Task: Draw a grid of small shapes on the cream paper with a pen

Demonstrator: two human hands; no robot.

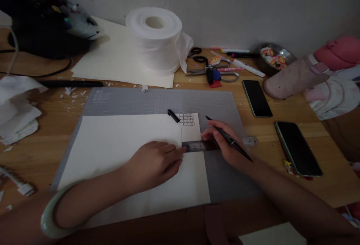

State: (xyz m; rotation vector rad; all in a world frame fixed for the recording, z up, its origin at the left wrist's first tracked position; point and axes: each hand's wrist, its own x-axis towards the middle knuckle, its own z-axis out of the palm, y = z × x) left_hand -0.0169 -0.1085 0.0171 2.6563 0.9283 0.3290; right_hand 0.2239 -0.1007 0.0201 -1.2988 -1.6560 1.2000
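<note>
My left hand [157, 160] lies on the white sheet of paper [112, 136], index finger stretched to the left end of a metal ruler [195, 146] and pressing there, the other fingers curled. In my right hand [225, 140] is a black pen [232, 142], its tip pointing up and away from the paper. The right fingertips are near the ruler; whether they touch it I cannot tell. A small grid of rounded shapes [187, 119] is drawn at the paper's upper right, with a black pen cap [173, 115] beside it. Under the paper lies a grey cutting mat [157, 99].
Behind the mat stand a white tissue roll [157, 46] and scissors [197, 72] among pens. On the right are two phones [257, 98], a metal bowl [263, 63] and a pink bottle [295, 74]. Crumpled tissue [17, 102] and a cable plug [26, 188] lie left.
</note>
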